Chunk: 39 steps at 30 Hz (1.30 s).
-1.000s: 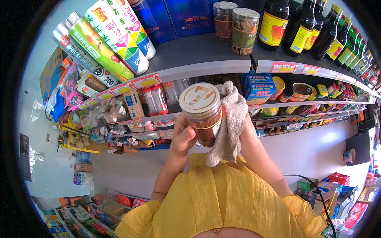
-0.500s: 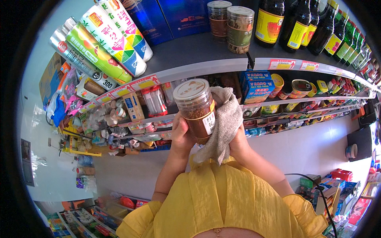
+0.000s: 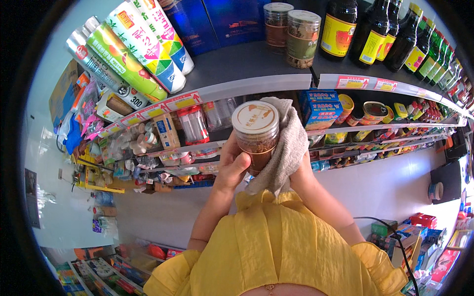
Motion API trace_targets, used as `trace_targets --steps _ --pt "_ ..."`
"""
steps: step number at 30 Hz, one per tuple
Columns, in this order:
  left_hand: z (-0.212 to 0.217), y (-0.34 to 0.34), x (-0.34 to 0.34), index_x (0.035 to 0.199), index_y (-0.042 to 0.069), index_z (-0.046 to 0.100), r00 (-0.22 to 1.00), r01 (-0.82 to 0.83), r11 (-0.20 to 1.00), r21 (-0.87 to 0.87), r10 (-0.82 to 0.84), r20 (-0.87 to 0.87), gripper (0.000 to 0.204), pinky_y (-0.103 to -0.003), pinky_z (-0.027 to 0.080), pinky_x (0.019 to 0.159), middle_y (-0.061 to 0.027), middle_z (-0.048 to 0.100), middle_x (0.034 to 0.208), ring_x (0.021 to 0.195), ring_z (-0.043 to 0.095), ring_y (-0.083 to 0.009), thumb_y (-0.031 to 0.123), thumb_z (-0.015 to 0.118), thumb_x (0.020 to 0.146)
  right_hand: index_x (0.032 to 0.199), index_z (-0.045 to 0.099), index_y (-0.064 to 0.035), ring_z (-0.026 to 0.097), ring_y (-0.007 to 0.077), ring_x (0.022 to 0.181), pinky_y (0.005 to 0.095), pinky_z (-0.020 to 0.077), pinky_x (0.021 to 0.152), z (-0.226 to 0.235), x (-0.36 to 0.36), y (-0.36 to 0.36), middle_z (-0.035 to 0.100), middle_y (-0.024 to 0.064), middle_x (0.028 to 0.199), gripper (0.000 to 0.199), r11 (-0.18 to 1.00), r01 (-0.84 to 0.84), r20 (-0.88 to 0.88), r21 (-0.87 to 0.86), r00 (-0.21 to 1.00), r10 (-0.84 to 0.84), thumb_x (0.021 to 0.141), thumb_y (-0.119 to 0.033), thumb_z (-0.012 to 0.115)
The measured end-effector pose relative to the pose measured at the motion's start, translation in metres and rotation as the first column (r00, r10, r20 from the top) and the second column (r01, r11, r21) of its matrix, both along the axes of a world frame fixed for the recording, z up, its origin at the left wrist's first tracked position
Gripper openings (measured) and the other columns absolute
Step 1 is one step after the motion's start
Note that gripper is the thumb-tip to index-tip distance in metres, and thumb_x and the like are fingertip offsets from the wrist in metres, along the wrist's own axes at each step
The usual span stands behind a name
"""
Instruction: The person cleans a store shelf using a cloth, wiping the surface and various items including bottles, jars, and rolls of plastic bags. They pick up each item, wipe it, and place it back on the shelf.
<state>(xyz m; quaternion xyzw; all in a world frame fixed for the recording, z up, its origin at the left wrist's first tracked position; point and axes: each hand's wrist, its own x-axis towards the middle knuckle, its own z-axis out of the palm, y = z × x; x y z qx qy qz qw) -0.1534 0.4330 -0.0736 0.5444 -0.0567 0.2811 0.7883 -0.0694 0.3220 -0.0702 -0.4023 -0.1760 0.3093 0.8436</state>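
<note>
Held up in front of my chest is a clear plastic jar [image 3: 256, 143] with a whitish lid, filled with something reddish brown. My left hand [image 3: 232, 165] is wrapped around its left side, the thumb across the front. A grey cloth [image 3: 285, 153] is pressed along the jar's right side and hangs below it. Behind the cloth, my right hand [image 3: 301, 170] grips it; most of those fingers are hidden. Two similar jars, a brown one [image 3: 276, 27] and a greenish one [image 3: 302, 39], stand on the shelf top beyond.
The dark shelf top [image 3: 237, 66] carries upright rolls [image 3: 143, 47] at left, blue boxes [image 3: 232, 24] behind, and dark bottles [image 3: 338, 29] at right. Lower shelves hold blue cartons [image 3: 321, 108], cans [image 3: 375, 112] and packets. A black cable [image 3: 402, 246] hangs at lower right.
The jar has tilted and turned so its lid faces me more and its white label is out of sight. The cloth now reaches up beside the lid.
</note>
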Motion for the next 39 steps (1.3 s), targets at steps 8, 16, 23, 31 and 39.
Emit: trace_targets --steps 8,16,23,31,39 --pt "0.021 -0.016 0.012 0.121 0.0 0.031 0.969 -0.245 0.966 0.08 0.248 -0.018 0.064 -0.03 0.032 0.094 -0.0102 0.045 0.115 0.107 0.044 -0.0167 0.032 0.065 0.078 0.126 0.033 -0.0005 0.042 0.0227 0.112 0.0348 0.034 0.094 -0.035 -0.021 0.012 0.043 0.0141 0.121 0.059 0.963 0.255 0.686 -0.086 0.716 -0.128 0.078 -0.02 0.062" --pt "0.006 -0.004 0.017 0.123 0.003 0.027 0.977 -0.213 0.977 -0.019 0.213 0.011 0.06 -0.032 0.032 0.095 -0.0096 0.041 0.118 0.109 0.042 -0.0173 0.037 0.056 0.084 0.129 0.027 0.0002 0.033 0.0248 0.117 0.0356 0.0254 0.1 -0.043 -0.018 0.017 0.034 0.0144 0.127 0.065 0.983 0.177 0.663 -0.057 0.742 -0.095 0.079 -0.024 0.061" --pt "0.013 0.002 0.007 0.122 0.002 0.031 1.0 -0.028 0.981 -0.191 0.028 -0.002 0.069 -0.034 0.045 0.087 -0.0127 0.049 0.114 0.103 0.052 -0.0218 0.038 0.066 0.075 0.126 0.034 -0.0012 0.042 0.0245 0.111 0.0368 0.0291 0.099 -0.085 0.021 0.014 0.042 0.011 0.122 0.05 0.967 0.246 0.567 0.064 0.788 -0.238 0.082 -0.009 0.057" --pt "0.002 0.003 0.007 0.124 0.0 0.036 0.906 -0.328 0.766 0.552 0.421 -0.045 0.067 -0.036 0.043 0.089 -0.0134 0.049 0.118 0.101 0.054 -0.0256 0.045 0.056 0.079 0.125 0.039 -0.0065 0.033 0.0323 0.121 0.0441 0.0248 0.1 -0.012 0.013 0.008 0.038 0.0151 0.128 0.055 0.955 0.291 0.975 -0.059 0.222 -0.008 0.076 -0.019 0.06" --pt "0.04 -0.008 0.025 0.138 0.005 0.014 0.934 -0.358 0.931 0.077 0.357 0.028 0.071 -0.033 0.04 0.092 -0.0139 0.04 0.127 0.11 0.047 -0.0219 0.052 0.034 0.089 0.102 0.056 -0.0113 0.043 0.0292 0.097 0.0416 0.0341 0.081 0.002 -0.001 0.019 0.049 0.0104 0.104 0.04 0.975 0.217 0.999 -0.041 0.024 0.036 0.063 -0.017 0.063"
